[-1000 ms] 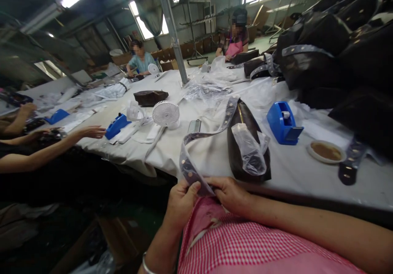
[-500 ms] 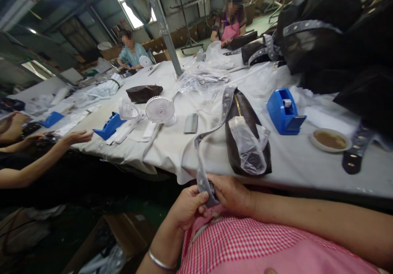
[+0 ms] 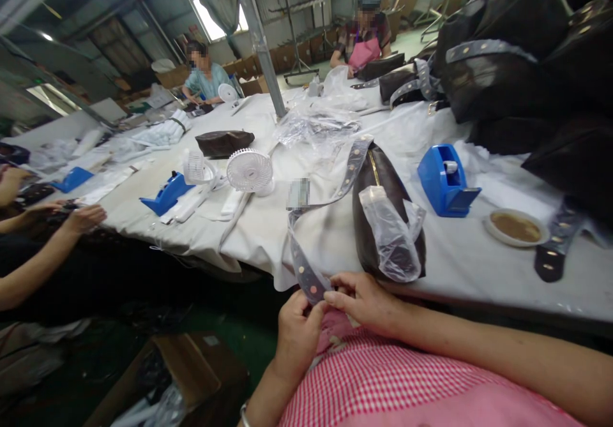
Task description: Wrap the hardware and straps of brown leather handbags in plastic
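A dark brown bag (image 3: 378,187) lies on the white table (image 3: 479,267) right in front of me, with a clear plastic sleeve (image 3: 390,229) draped over it. Its long strap (image 3: 306,267), wrapped in grey film and studded with round rivets, loops off the table edge down to my lap. My left hand (image 3: 297,328) and my right hand (image 3: 364,299) both pinch the strap's lower end, fingertips close together, above my pink checked apron.
A blue tape dispenser (image 3: 445,181) and a small dish of brown paste (image 3: 514,227) sit right of the bag. A pile of dark bags (image 3: 517,63) fills the far right. White desk fans (image 3: 249,172) stand at centre. A co-worker's arm (image 3: 43,254) reaches in from the left. An open cardboard box (image 3: 186,376) sits on the floor.
My hands have worked along the strap end, and its loop has shifted a little. The co-worker's hand at left has drawn back from the table edge.
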